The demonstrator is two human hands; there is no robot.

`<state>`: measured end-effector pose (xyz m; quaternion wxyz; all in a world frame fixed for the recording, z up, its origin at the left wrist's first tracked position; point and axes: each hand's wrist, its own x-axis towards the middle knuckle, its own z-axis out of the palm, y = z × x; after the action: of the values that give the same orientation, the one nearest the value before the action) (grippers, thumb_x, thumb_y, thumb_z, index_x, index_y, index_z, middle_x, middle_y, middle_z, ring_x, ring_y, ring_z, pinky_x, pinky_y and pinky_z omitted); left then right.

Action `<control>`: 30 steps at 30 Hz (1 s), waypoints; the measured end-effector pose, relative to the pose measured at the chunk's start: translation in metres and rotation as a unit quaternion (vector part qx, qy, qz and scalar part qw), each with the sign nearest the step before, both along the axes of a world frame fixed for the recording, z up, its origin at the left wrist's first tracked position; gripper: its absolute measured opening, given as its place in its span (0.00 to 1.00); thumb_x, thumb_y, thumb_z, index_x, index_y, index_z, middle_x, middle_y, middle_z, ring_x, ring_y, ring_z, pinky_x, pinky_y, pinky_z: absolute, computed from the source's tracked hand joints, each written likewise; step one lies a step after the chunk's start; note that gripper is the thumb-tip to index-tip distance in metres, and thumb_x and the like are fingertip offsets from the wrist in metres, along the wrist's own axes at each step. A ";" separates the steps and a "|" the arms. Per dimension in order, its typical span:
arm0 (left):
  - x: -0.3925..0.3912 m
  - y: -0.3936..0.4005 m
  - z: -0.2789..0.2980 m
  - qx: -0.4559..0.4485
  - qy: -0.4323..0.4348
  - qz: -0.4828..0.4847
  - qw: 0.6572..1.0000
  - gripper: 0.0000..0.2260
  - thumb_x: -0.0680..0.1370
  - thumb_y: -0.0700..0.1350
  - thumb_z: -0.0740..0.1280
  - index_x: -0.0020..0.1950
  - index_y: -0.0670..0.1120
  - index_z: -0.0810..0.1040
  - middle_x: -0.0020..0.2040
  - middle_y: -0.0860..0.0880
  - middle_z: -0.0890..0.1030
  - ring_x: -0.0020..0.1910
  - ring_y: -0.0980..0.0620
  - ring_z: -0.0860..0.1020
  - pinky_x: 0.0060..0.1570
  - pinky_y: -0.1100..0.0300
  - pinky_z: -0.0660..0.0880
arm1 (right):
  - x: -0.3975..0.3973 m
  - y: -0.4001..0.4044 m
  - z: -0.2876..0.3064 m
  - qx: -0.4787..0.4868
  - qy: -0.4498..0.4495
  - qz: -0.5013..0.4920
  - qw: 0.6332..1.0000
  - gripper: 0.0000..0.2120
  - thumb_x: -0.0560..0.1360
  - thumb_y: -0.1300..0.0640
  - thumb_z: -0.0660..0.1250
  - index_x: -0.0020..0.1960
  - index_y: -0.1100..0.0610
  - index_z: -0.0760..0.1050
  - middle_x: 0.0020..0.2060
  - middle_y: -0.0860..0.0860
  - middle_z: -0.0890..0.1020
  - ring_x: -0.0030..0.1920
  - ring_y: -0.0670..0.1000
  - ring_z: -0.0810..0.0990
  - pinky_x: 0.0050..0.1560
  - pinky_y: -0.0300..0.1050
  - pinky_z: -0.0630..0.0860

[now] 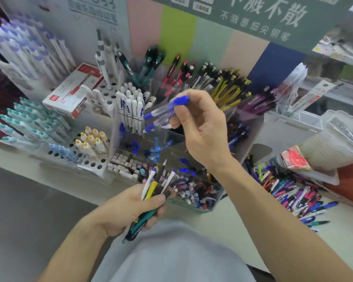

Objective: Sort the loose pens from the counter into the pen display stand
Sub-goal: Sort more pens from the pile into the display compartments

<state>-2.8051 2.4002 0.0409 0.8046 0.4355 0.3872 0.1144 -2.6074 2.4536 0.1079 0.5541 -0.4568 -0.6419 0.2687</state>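
Observation:
My right hand [202, 127] is raised over the clear acrylic pen display stand [247, 127] and pinches two clear pens with blue caps [163, 112], tips pointing left. Lower down, my left hand [135, 208] is closed around a bundle of several mixed pens [153, 188], white, yellow, teal and black, fanned upward. A pile of loose pens [293, 196] in blue, purple and red lies on the counter at the right. The stand's compartments hold teal, red, black, yellow and purple pens; blue pens [155, 149] lie in a lower compartment under my right hand.
White perforated racks [102, 163] of teal, blue and yellow-capped pens stand at the left, with a red-and-white box [69, 94] behind. White capped pens [130, 106] fill a slot beside the stand. A front bin holds erasers and caps [194, 192]. A packaged roll [330, 143] sits at right.

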 end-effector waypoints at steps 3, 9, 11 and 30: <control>-0.016 0.000 -0.004 -0.008 -0.021 0.026 0.999 0.10 0.79 0.44 0.69 0.44 0.38 0.75 0.38 0.41 0.76 0.30 0.48 0.72 0.30 0.57 0.71 | -0.024 0.017 -0.015 0.016 -0.106 0.048 0.993 0.06 0.80 0.69 0.64 0.57 0.67 0.76 0.47 0.57 0.81 0.40 0.50 0.82 0.44 0.49 0.81; -0.037 0.000 -0.008 -0.039 -0.041 0.072 0.996 0.20 0.75 0.43 0.69 0.62 0.32 0.75 0.40 0.41 0.75 0.30 0.47 0.72 0.30 0.58 0.72 | -0.047 0.037 -0.045 -0.090 -0.289 0.095 0.948 0.06 0.82 0.64 0.64 0.58 0.63 0.76 0.49 0.54 0.81 0.46 0.54 0.82 0.49 0.55 0.78; -0.040 0.000 -0.009 -0.042 -0.049 0.081 0.995 0.20 0.75 0.43 0.69 0.64 0.33 0.74 0.41 0.40 0.74 0.31 0.46 0.72 0.32 0.57 0.73 | -0.049 0.043 -0.053 -0.116 -0.370 0.093 0.917 0.07 0.81 0.63 0.64 0.58 0.63 0.76 0.51 0.58 0.81 0.50 0.59 0.80 0.51 0.57 0.75; -0.021 0.000 -0.005 -0.099 -0.154 0.236 0.954 0.13 0.78 0.38 0.62 0.61 0.37 0.77 0.44 0.39 0.80 0.37 0.43 0.79 0.37 0.53 0.80 | -0.053 0.000 -0.037 -0.034 -0.190 -0.041 0.980 0.04 0.80 0.61 0.68 0.51 0.62 0.81 0.45 0.52 0.82 0.44 0.49 0.81 0.47 0.45 0.79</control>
<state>-2.8266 2.4002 0.0355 0.8436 0.2270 0.3594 0.3280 -2.6608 2.4531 0.0706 0.4170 -0.5435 -0.7069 0.1758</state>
